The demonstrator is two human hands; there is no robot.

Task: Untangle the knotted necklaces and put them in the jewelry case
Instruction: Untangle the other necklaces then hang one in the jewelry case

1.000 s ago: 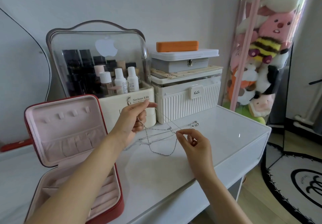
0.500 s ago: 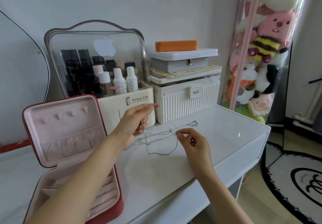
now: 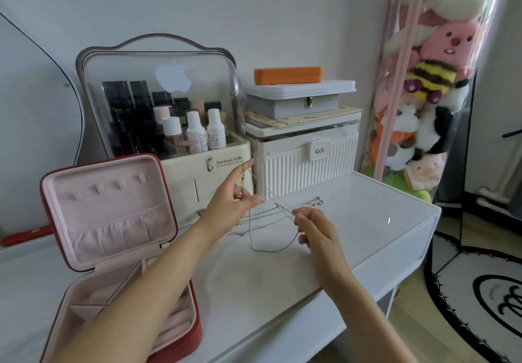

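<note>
Above the table (image 3: 367,221), 2 hands stretch tangled necklaces (image 3: 271,221).

Home bedroom, dressing corner: white vanity table (image 3: 367,249), clear cosmetics organiser (image 3: 158,102) with bottles, stacked storage boxes (image 3: 305,153), plush-toy column (image 3: 429,80), patterned rug (image 3: 480,292).

The jewelry case (image 3: 180,343) is red outside and pale pink inside. The necklaces (image 3: 271,221) are thin silver chains, with a gold one at the left. The table (image 3: 282,278) is glossy white. At the far side, an orange box (image 3: 288,75) tops a grey one (image 3: 293,105), above a white ribbed organizer (image 3: 305,173). A yellow-and-black striped bee plush (image 3: 432,80) sits below a pink one (image 3: 452,41). The rug (image 3: 480,306) at the right is white with black markings.
</note>
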